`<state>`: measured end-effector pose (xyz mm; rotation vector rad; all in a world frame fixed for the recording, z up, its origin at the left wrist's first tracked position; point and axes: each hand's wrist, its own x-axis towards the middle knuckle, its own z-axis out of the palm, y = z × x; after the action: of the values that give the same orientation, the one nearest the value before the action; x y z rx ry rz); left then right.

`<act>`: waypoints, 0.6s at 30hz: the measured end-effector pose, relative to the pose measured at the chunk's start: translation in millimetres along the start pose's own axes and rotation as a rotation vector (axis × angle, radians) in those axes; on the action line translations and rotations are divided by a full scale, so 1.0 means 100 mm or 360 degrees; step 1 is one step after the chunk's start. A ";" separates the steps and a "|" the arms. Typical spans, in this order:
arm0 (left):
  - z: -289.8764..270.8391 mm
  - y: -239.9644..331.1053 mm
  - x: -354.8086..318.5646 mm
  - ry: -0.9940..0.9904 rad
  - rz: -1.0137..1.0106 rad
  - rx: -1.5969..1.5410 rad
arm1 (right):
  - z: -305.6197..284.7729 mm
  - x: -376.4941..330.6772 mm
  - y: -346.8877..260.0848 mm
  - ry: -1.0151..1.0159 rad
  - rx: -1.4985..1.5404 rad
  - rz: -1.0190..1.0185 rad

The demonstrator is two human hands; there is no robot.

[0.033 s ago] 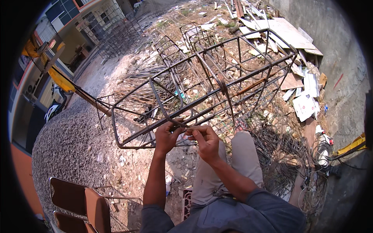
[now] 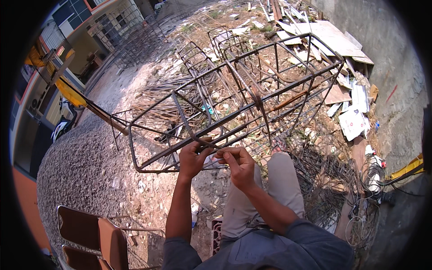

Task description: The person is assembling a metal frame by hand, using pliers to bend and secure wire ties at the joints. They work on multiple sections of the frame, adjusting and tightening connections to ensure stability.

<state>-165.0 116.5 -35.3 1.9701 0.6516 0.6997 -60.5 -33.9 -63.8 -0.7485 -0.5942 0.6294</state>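
Note:
A long cage of dark steel reinforcing bars (image 2: 213, 122) with bent rectangular stirrups stretches diagonally in front of me. At its near lower edge, my left hand (image 2: 192, 159) is closed around the bar beside the bent end of a stirrup (image 2: 184, 118). My right hand (image 2: 238, 167) is just to the right, with thumb and fingers pinched together close to the same bar. Whatever lies between those fingertips is too small to make out. The two hands almost meet at the stirrup's end.
A gravel heap (image 2: 81, 175) rises at left, near a brown-padded chair (image 2: 112, 240). Loose rods (image 2: 166, 101) and more cages lie beyond. Tangled wire (image 2: 324, 180) covers the ground at right, below scrap boards (image 2: 333, 38) along a concrete wall (image 2: 396, 76). A perforated block (image 2: 216, 236) stands beside my leg.

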 end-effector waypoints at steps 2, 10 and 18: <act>-0.01 -0.04 -0.01 -0.0005 -0.0068 -0.0136 | -0.05 -0.08 -0.05 -0.0036 -0.0012 0.0045; 0.01 0.01 -0.08 -0.0044 -0.0015 -0.0014 | -0.22 -0.15 -0.11 -0.0043 -0.0143 0.0080; 0.00 0.04 -0.14 -0.0029 0.0002 -0.0018 | -0.44 -0.17 0.03 0.0003 -0.0287 0.0266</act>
<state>-173.9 105.0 -34.8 1.9647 0.6340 0.6837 -42.1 -63.0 -96.2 -0.9752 -0.5956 0.7350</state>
